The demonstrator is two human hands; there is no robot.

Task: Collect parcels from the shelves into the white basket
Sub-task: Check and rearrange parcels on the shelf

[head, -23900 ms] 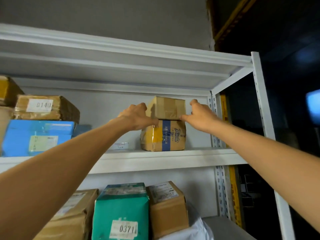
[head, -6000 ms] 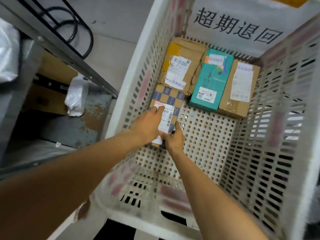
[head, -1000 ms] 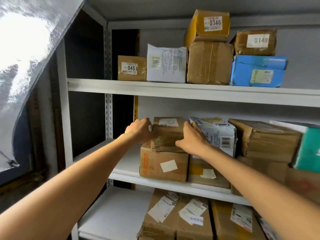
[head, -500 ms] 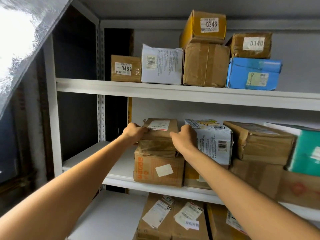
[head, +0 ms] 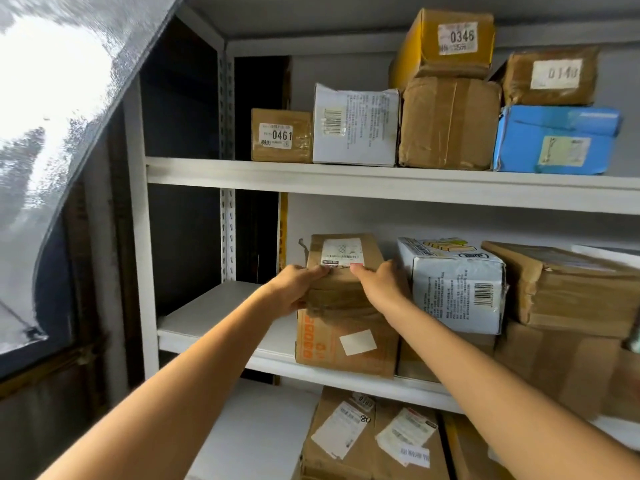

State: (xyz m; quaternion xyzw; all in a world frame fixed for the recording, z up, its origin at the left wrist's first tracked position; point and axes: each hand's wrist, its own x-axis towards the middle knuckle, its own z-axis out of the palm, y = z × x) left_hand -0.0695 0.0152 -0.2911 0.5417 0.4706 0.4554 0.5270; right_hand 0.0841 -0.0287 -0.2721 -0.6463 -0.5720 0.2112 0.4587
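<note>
Head view | left grip [head: 294,289], right grip [head: 381,285] both clasp brown parcel [head: 341,291] | orange-printed carton [head: 346,344] beneath | white box [head: 457,292] beside

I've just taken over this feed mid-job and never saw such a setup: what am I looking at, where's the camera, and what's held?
No machine here: a person works with bare hands. The one picture comes from a wide-angle camera worn on their head, facing white metal shelves. The left hand and right hand both have a grip on one small brown parcel, thumbs on its top. It sits on an orange-printed box on the middle shelf. Beside it stands a white printed box; the upper shelf carries more parcels, including a box labelled 0461. The white basket is not in view.
</note>
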